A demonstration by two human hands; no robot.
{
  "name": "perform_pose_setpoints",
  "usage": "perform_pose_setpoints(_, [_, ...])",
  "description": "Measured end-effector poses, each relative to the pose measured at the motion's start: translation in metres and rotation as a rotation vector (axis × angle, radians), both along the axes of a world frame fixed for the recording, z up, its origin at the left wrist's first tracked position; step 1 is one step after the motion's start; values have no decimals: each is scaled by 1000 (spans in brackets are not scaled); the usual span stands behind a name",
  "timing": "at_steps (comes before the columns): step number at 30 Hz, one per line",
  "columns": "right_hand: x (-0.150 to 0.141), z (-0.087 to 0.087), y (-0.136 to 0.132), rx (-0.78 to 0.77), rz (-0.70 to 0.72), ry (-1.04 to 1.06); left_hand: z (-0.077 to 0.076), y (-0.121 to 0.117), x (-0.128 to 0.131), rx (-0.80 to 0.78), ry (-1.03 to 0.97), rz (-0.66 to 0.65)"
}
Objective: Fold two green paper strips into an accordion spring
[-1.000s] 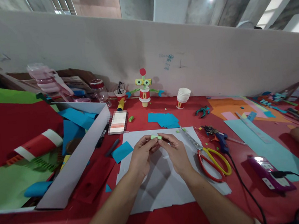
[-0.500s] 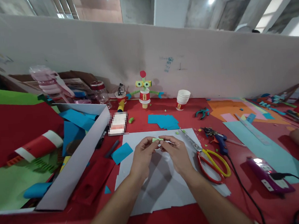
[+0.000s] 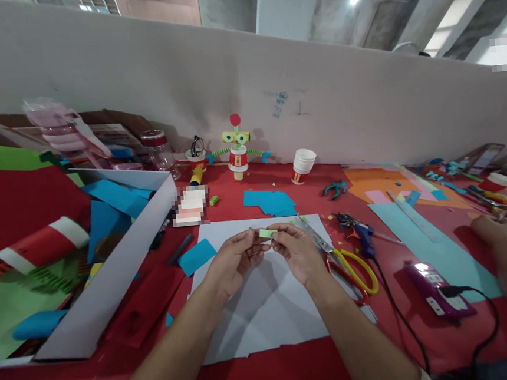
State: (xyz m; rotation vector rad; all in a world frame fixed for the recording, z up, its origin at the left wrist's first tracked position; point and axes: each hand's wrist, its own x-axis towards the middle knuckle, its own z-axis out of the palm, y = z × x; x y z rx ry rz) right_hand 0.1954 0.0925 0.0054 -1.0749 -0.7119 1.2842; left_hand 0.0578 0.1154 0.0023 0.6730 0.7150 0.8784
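A small light-green paper strip (image 3: 266, 233) is held up over the white paper (image 3: 273, 312). My right hand (image 3: 295, 250) pinches its right end between thumb and fingers. My left hand (image 3: 235, 259) has its fingertips at the other end, with the lower fingers curled beneath; its exact grip is partly hidden. Right of my hands lie scissors (image 3: 353, 270) with one red and one yellow handle, their blades pointing toward the back. A blue paper piece (image 3: 197, 257) overlaps the sheet's left edge.
A cup robot figure (image 3: 238, 156) stands at the back, stacked paper cups (image 3: 304, 163) to its right. The white box (image 3: 111, 285) of craft scraps fills the left. A glue gun (image 3: 364, 239) and corded purple device (image 3: 437, 289) lie right, near another person's hand (image 3: 497, 231).
My left fingers have loosened and spread, so more of the green strip shows. The view has shifted slightly to the right. At the far right, the other person's hands show more.
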Motion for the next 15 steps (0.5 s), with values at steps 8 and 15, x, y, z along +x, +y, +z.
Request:
perform_pose_setpoints(8, [-7, -4, -4, 47, -41, -248, 1, -6, 6, 200, 250, 179])
perform_pose_setpoints(15, [-6, -3, -5, 92, 2, -287, 3, -9, 6, 265, 288, 226])
